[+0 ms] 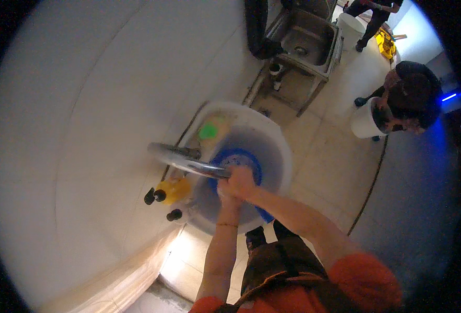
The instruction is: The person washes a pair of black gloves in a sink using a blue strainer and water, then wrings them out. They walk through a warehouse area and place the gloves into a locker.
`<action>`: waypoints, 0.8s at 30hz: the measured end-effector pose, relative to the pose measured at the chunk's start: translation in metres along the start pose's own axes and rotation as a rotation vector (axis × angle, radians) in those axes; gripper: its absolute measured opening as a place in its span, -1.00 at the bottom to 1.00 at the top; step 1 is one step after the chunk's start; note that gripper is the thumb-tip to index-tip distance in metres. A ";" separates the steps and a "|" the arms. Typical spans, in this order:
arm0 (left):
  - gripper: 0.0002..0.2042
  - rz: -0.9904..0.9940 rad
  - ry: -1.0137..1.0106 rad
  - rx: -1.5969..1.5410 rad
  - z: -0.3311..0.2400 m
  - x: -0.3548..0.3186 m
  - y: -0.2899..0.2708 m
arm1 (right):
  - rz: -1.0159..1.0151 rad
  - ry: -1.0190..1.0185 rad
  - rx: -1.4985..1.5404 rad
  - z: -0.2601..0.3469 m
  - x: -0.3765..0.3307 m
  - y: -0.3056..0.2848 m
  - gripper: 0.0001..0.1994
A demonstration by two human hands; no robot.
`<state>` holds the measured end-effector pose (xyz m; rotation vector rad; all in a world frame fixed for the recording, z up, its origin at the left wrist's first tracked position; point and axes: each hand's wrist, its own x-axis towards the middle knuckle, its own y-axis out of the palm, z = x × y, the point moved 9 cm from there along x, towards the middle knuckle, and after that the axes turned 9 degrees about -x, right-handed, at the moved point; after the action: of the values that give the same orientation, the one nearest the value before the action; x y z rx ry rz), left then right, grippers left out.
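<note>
Over a white washbasin (283,151), both my hands are pressed together at the mouth of a curved metal faucet (199,167). My right hand (243,182) lies closed over my left hand (225,192), whose fingers are mostly hidden. Below them in the basin is a round blue container (254,163), partly covered by my hands and forearms. On the basin's back ledge sits a green piece (208,131), perhaps soap or a sponge. Left of my hands stand a yellow pump bottle (174,192) and another bottle with a black top (174,214).
A white wall (110,104) rises along the left. Beyond the basin stands a metal sink (306,39) on a frame. To the right a person (413,94) bends over a white bucket (366,121). Farther back are another person's legs (372,28) and a yellow object (385,44).
</note>
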<state>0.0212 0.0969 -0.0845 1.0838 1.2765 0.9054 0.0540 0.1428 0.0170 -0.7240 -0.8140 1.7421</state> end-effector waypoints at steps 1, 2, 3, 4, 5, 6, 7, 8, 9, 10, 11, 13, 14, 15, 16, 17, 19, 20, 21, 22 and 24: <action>-0.72 0.066 -0.011 -0.006 0.000 -0.002 0.021 | 0.007 -0.138 0.013 0.013 -0.018 0.007 -0.73; -0.73 -0.021 0.028 0.164 -0.006 -0.012 0.029 | -0.046 -0.121 0.055 0.006 -0.019 0.006 -0.75; -0.75 -0.092 0.074 0.328 -0.007 -0.015 0.044 | -0.107 -0.117 0.084 0.002 -0.013 -0.010 -0.77; -0.75 -0.188 0.162 0.672 -0.020 -0.020 0.035 | -0.165 -0.104 0.127 0.003 -0.009 -0.020 -0.77; -0.75 -0.285 0.249 1.016 -0.033 -0.026 0.025 | -0.085 -0.109 0.074 -0.002 0.001 -0.012 -0.78; -0.73 -0.361 0.264 1.008 -0.036 -0.025 0.029 | -0.027 -0.115 0.010 -0.020 0.021 -0.007 -0.78; -0.72 -0.449 0.282 0.996 -0.040 -0.026 0.044 | 0.052 -0.115 -0.046 -0.029 0.028 -0.004 -0.77; -0.69 -0.527 0.223 0.631 -0.035 -0.033 0.051 | 0.119 -0.140 0.065 -0.036 0.026 -0.002 -0.76; -0.66 -0.584 0.172 0.265 -0.028 -0.039 0.067 | 0.183 -0.177 0.175 -0.034 0.026 -0.009 -0.72; -0.66 -0.564 0.202 0.266 -0.034 -0.042 0.077 | 0.248 -0.214 0.282 -0.030 0.023 -0.014 -0.67; -0.66 -0.545 0.230 0.267 -0.038 -0.044 0.085 | 0.369 -0.199 0.500 -0.027 0.019 -0.012 -0.64; -0.66 -0.487 0.211 0.228 -0.039 -0.046 0.089 | 0.616 -0.158 0.931 -0.010 0.007 -0.015 -0.57; -0.65 -0.447 0.164 0.191 -0.037 -0.045 0.085 | 0.566 -0.275 0.824 0.000 0.005 -0.027 -0.55; -0.65 -0.409 0.113 0.156 -0.033 -0.044 0.084 | 0.512 -0.386 0.717 0.015 0.000 -0.044 -0.53; -0.65 -0.392 0.135 0.179 -0.037 -0.044 0.082 | 0.457 -0.494 0.608 0.026 -0.003 -0.055 -0.51; -0.65 -0.374 0.159 0.202 -0.041 -0.044 0.082 | 0.442 -0.469 0.585 0.024 0.001 -0.056 -0.51; -0.65 -0.372 0.131 0.183 -0.039 -0.048 0.071 | 0.411 -0.418 0.547 0.017 0.010 -0.060 -0.51; -0.66 -0.385 0.079 0.138 -0.035 -0.054 0.058 | 0.437 -0.365 0.640 0.013 0.012 -0.054 -0.52; -0.66 -0.398 0.022 0.095 -0.029 -0.056 0.049 | 0.457 -0.308 0.733 0.008 0.016 -0.042 -0.54; -0.65 -0.379 -0.026 0.071 -0.017 -0.054 0.060 | 0.476 -0.246 0.826 0.002 0.018 -0.031 -0.55; -0.63 -0.336 -0.125 0.022 0.013 -0.051 0.079 | 0.358 -0.187 0.793 -0.010 0.013 -0.018 -0.61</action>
<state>0.0329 0.0680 0.0056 0.8933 1.3172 0.5631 0.0678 0.1611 0.0241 -0.1676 -0.0550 2.2545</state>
